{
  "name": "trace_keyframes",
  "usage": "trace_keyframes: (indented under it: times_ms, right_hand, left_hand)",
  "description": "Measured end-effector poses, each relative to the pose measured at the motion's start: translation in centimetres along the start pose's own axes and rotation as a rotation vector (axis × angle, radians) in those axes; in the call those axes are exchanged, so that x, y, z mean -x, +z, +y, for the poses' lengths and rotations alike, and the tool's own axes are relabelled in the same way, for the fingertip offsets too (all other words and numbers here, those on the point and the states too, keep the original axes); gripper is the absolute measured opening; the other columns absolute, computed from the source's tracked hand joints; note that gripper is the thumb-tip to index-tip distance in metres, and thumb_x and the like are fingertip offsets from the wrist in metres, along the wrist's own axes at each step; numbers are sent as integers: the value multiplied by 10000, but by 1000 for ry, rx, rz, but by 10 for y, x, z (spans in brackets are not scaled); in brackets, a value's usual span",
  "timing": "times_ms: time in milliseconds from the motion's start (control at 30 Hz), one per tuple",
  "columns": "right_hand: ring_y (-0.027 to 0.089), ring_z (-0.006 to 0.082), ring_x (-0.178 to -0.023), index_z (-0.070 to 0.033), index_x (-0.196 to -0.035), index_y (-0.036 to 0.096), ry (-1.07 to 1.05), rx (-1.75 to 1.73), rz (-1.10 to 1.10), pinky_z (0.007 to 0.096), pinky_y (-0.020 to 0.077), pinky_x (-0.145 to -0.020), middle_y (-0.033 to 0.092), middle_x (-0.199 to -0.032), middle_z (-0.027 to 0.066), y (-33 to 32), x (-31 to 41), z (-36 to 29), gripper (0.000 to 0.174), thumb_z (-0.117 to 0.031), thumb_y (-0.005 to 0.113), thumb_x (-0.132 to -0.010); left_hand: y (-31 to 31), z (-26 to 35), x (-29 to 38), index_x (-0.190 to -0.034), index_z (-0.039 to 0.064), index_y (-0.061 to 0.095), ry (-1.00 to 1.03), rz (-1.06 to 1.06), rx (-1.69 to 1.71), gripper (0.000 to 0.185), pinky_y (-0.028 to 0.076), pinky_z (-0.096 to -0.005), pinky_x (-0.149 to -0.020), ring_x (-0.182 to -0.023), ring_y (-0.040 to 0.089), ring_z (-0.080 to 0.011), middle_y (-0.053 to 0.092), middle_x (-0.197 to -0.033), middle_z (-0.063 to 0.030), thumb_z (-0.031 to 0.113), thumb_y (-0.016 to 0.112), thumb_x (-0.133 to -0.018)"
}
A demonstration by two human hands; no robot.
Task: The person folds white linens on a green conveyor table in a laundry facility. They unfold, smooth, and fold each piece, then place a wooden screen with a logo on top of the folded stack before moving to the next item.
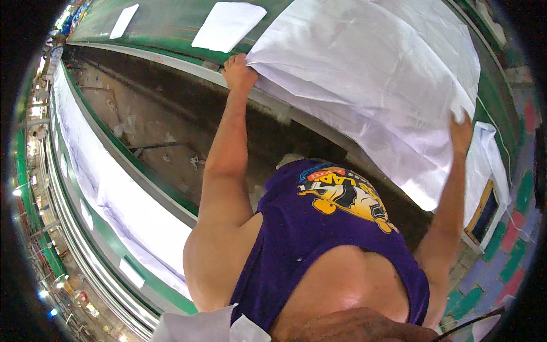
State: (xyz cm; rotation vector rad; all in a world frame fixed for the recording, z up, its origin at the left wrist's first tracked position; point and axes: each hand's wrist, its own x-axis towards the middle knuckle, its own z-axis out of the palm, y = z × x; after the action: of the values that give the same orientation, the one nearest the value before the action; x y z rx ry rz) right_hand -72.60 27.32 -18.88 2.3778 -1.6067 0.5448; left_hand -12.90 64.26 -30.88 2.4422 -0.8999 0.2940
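Note:
A large sheet of white cloth lies over the long green table, its near part hanging in folds over the table's edge. My left hand grips the cloth's left corner at that edge. Farther right, my right hand is on the cloth's right side, fingertips slightly blurred; whether they pinch it cannot be told. Two smaller white pieces, one nearer and one farther, lie flat on the green top left of the sheet.
Behind me on the left runs another long green table with white cloth along it. Between the tables is a dark floor. At the right, a wooden-framed screen stands near more white cloth and coloured paving.

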Motion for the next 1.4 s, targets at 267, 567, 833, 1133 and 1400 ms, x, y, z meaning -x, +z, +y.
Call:
trace_keyframes:
  times_ms: [267, 567, 833, 1133, 1400]
  right_hand:
    - [600, 396, -1184, -9, -1337, 585, -668, -443, -477, 494, 413, -1064, 665, -1235, 208, 8, 93, -358, 919, -580, 854, -669]
    - [626, 373, -960, -31, -1081, 660, -829, -512, -205, 499, 441, -885, 683, -975, 149, 8, 99, -331, 318, -267, 738, -883]
    - [631, 373, -981, -12, -1134, 658, -832, -432, -156, 504, 442, -919, 693, -1013, 164, 10, 125, -336, 407, -294, 758, -858]
    - [680, 362, -868, -56, -1049, 694, -660, -536, -109, 451, 570, -756, 695, -981, 157, 2, 71, -310, 283, -66, 695, -766]
    - [724, 357, -905, -86, -1068, 731, -516, -274, 322, 421, 592, -786, 739, -1016, 159, -93, -85, -229, 209, -116, 680, -868]
  left_hand:
    - [3, -7, -6, -984, 126, 738, 23, 91, 135, 327, 525, -477, -857, -1014, 629, -367, 705, -1021, -112, 206, 804, -674]
    - [-3, -1, -6, -930, 104, 744, -29, 61, 180, 256, 503, -459, -908, -981, 631, -360, 707, -972, -103, 167, 776, -684]
    - [11, -6, -8, -868, 76, 750, 30, 174, 100, 223, 527, -485, -807, -921, 625, -371, 696, -932, -125, 205, 794, -691]
    - [-3, 4, -2, -990, 87, 747, 6, 14, 19, 337, 489, -484, -914, -1057, 600, -367, 670, -1121, -139, 229, 810, -691]
    - [-12, 106, 35, -1066, 48, 710, 79, -311, 43, 398, 422, -547, -974, -1158, 554, -372, 629, -1195, -157, 243, 794, -729]
